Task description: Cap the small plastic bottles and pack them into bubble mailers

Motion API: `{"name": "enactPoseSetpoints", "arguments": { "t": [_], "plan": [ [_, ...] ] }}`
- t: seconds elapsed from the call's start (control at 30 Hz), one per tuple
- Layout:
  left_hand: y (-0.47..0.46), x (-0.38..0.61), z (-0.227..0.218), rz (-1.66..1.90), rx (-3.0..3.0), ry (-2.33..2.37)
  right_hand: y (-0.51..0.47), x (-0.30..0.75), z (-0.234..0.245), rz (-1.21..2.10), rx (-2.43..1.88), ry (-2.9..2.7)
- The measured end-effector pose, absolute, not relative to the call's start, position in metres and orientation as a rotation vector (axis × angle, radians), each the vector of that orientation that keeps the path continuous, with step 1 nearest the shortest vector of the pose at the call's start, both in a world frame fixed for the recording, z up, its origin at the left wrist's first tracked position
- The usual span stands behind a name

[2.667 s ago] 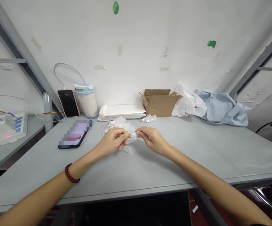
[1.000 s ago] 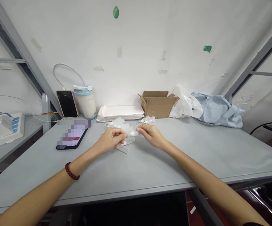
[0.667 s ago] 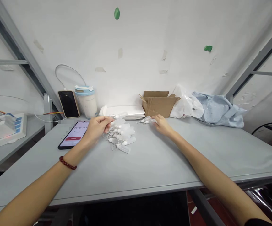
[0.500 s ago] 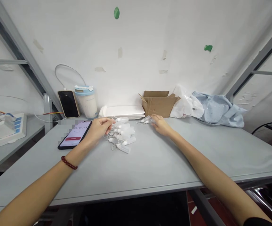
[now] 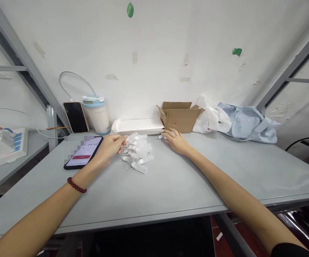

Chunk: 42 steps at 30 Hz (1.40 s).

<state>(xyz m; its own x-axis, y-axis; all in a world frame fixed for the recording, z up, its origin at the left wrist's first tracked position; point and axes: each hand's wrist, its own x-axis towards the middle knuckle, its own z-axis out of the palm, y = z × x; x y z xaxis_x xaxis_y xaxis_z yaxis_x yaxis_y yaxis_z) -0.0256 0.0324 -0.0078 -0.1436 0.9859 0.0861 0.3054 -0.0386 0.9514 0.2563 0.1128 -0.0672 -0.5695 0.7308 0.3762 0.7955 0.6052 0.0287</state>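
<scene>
A pile of small translucent squeeze bottles with white caps and thin loops lies mid-table. At the pile's upper left, my left hand is closed in a pinch on the cap end of one small bottle, whose clear body points up and right. My right hand rests palm down to the right of the pile, its fingers stretched out and slightly apart. Beneath its fingertips a few more small bottles show only partly; the hand covers the rest.
Behind the pile lies a white stack, beside an open cardboard box. A white plastic bag and blue cloth are farther right. On the left are a timer phone, another phone, a cup and a power strip.
My left hand has lifted one bottle's cap end slightly, tilting it upward. My right hand has shifted left, its fingers now covering most of the small bottles there. The view has moved slightly.
</scene>
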Motion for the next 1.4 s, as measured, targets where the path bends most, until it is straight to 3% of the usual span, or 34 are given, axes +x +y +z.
{"name": "enactPoseSetpoints", "arguments": {
  "t": [0.23, 0.57, 1.4],
  "plan": [
    [0.033, -0.025, -0.01, 1.224, 1.413, 1.511, 0.112, 0.256, -0.066, -0.287, -1.296, -2.462],
    [0.029, -0.018, -0.007, 1.189, 1.371, 1.512, 0.112, 0.259, -0.071, 0.023, -1.249, -2.401],
    [0.024, -0.012, -0.008, 1.174, 1.466, 1.44, 0.117, 0.252, -0.081, 0.047, -1.166, -2.281]
  ]
}}
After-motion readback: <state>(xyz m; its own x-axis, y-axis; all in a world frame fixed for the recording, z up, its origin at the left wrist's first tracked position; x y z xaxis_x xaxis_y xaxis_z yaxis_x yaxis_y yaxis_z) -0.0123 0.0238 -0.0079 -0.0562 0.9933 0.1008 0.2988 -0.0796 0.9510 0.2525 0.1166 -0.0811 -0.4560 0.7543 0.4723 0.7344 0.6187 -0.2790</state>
